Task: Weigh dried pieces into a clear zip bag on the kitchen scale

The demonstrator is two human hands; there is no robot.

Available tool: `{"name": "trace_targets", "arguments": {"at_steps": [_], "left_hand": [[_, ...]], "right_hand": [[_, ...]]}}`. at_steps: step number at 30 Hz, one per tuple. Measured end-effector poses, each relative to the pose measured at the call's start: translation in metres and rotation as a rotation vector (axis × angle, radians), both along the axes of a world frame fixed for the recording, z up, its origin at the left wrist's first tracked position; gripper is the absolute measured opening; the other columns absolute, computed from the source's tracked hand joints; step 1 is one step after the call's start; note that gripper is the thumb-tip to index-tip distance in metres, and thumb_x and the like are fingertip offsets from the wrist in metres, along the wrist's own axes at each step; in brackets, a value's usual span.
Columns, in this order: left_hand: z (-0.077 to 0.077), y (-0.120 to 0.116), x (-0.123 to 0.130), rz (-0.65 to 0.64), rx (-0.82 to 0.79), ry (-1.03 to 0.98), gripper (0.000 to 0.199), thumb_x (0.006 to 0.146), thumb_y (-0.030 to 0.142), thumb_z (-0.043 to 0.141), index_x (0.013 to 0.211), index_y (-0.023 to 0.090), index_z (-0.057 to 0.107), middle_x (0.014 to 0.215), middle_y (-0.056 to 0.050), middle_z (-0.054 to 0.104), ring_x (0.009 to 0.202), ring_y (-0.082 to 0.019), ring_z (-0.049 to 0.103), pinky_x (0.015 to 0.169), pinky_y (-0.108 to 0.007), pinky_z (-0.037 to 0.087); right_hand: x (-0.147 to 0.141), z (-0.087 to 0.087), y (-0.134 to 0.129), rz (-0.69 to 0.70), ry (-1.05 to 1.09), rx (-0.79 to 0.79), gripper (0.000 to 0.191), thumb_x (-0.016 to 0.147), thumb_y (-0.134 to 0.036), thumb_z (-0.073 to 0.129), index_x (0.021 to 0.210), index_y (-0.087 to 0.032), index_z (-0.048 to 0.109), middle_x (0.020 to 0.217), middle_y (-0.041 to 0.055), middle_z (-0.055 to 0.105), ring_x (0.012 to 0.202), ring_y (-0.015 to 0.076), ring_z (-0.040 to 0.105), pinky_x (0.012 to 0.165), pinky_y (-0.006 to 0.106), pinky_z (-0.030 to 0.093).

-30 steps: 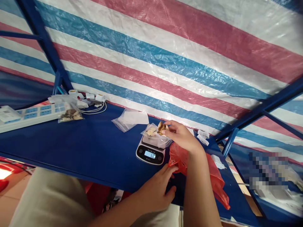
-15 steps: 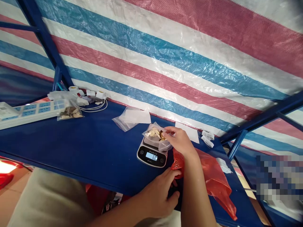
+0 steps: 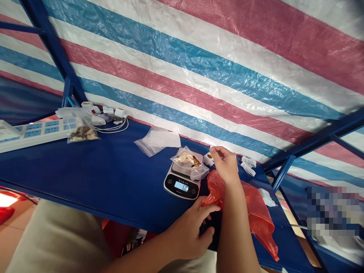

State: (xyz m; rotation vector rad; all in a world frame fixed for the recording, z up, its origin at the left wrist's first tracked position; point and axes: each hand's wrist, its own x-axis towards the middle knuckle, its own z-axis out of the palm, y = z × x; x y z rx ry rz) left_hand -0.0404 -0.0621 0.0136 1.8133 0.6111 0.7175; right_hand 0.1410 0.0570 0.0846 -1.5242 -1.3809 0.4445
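Note:
A zip bag holding pale dried slices, perhaps mushroom, lies on the plate of a digital kitchen scale. Its lit display seems to read 68, possibly with a decimal point. My right hand hovers just right of the scale, fingers loosely bent and apart, with nothing visible in them. Below the scale, my left hand has its thumb and fingers spread at the gathered edge of a red plastic bag. Some left fingertips are hidden. The red bag runs behind my right forearm along the table.
On the blue table, zip bags and white paper lie behind the scale. A power strip, another filled zip bag and white cables are at left. White packets lie at right, near the blue frame.
My right hand has left the slices in the zip bag and moved right, uncovering them and a white roll behind. My left hand stays by the red bag. The display looks the same.

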Motion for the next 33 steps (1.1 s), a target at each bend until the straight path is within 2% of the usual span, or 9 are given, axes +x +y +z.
{"name": "trace_targets", "arguments": {"at_steps": [10, 16, 18, 21, 23, 25, 28, 30, 33], "left_hand": [[-0.002, -0.002, -0.002, -0.030, 0.008, -0.047, 0.061, 0.082, 0.011, 0.059, 0.139, 0.030, 0.055, 0.146, -0.011, 0.045, 0.102, -0.016, 0.063, 0.097, -0.038, 0.057], [-0.009, -0.003, -0.006, 0.002, 0.145, -0.141, 0.074, 0.075, 0.011, 0.063, 0.145, 0.030, 0.048, 0.153, -0.015, 0.034, 0.103, -0.020, 0.060, 0.092, -0.041, 0.056], [-0.012, -0.004, -0.006, -0.003, 0.170, -0.167, 0.080, 0.074, 0.013, 0.065, 0.149, 0.031, 0.043, 0.151, -0.015, 0.037, 0.105, -0.022, 0.059, 0.090, -0.041, 0.056], [-0.012, -0.004, -0.007, 0.015, 0.128, -0.152, 0.086, 0.079, 0.017, 0.064, 0.157, 0.027, 0.028, 0.138, -0.014, 0.049, 0.103, -0.021, 0.059, 0.091, -0.040, 0.056], [-0.006, -0.003, -0.007, 0.015, 0.101, -0.080, 0.080, 0.085, 0.020, 0.061, 0.158, 0.024, 0.028, 0.133, -0.013, 0.054, 0.105, -0.021, 0.059, 0.095, -0.040, 0.055], [0.001, -0.002, -0.005, -0.005, 0.096, 0.009, 0.066, 0.088, 0.020, 0.057, 0.151, 0.023, 0.040, 0.130, -0.011, 0.057, 0.108, -0.021, 0.058, 0.100, -0.039, 0.053], [0.004, -0.002, 0.001, -0.036, 0.124, 0.147, 0.031, 0.089, 0.023, 0.057, 0.119, 0.021, 0.062, 0.114, -0.007, 0.062, 0.106, -0.021, 0.059, 0.097, -0.038, 0.052], [0.001, -0.003, 0.006, -0.046, 0.180, 0.240, 0.011, 0.090, 0.025, 0.057, 0.097, 0.019, 0.063, 0.104, -0.006, 0.063, 0.101, -0.022, 0.060, 0.091, -0.037, 0.053], [-0.006, -0.005, 0.010, -0.057, 0.277, 0.291, 0.009, 0.092, 0.023, 0.052, 0.090, 0.019, 0.061, 0.100, -0.006, 0.063, 0.098, -0.021, 0.060, 0.087, -0.035, 0.052]], "right_hand": [[-0.003, -0.004, 0.000, 0.060, 0.031, -0.015, 0.037, 0.085, -0.059, 0.069, 0.082, -0.022, 0.070, 0.079, 0.0022, 0.067, 0.070, 0.0179, 0.055, 0.068, 0.032, 0.042], [-0.002, -0.002, -0.002, 0.114, 0.065, -0.063, 0.039, 0.086, -0.060, 0.070, 0.080, -0.022, 0.068, 0.068, -0.0005, 0.059, 0.062, 0.0160, 0.048, 0.061, 0.031, 0.038], [-0.002, -0.001, -0.003, 0.154, 0.066, -0.080, 0.039, 0.085, -0.060, 0.070, 0.078, -0.022, 0.067, 0.067, -0.0009, 0.058, 0.062, 0.0158, 0.048, 0.061, 0.031, 0.038], [-0.004, 0.001, -0.006, 0.219, 0.037, -0.109, 0.034, 0.085, -0.056, 0.073, 0.084, -0.023, 0.071, 0.076, 0.0010, 0.065, 0.070, 0.0176, 0.055, 0.067, 0.032, 0.042], [-0.007, 0.002, -0.008, 0.237, -0.048, -0.125, 0.030, 0.083, -0.052, 0.076, 0.093, -0.024, 0.074, 0.086, 0.0022, 0.069, 0.078, 0.0194, 0.059, 0.073, 0.034, 0.045], [-0.011, 0.002, -0.010, 0.237, -0.153, -0.129, 0.032, 0.082, -0.051, 0.078, 0.101, -0.025, 0.075, 0.094, 0.0027, 0.072, 0.085, 0.0208, 0.060, 0.079, 0.035, 0.046], [-0.015, 0.004, -0.013, 0.244, -0.239, -0.120, 0.032, 0.080, -0.050, 0.080, 0.101, -0.026, 0.075, 0.104, 0.0028, 0.073, 0.094, 0.0223, 0.063, 0.083, 0.036, 0.046], [-0.018, 0.004, -0.013, 0.252, -0.261, -0.113, 0.029, 0.079, -0.048, 0.082, 0.098, -0.026, 0.074, 0.107, 0.0027, 0.072, 0.098, 0.0227, 0.064, 0.082, 0.035, 0.047], [-0.023, 0.003, -0.013, 0.246, -0.287, -0.094, 0.025, 0.079, -0.043, 0.082, 0.093, -0.026, 0.072, 0.104, 0.0028, 0.071, 0.098, 0.0232, 0.064, 0.083, 0.036, 0.047]]}}
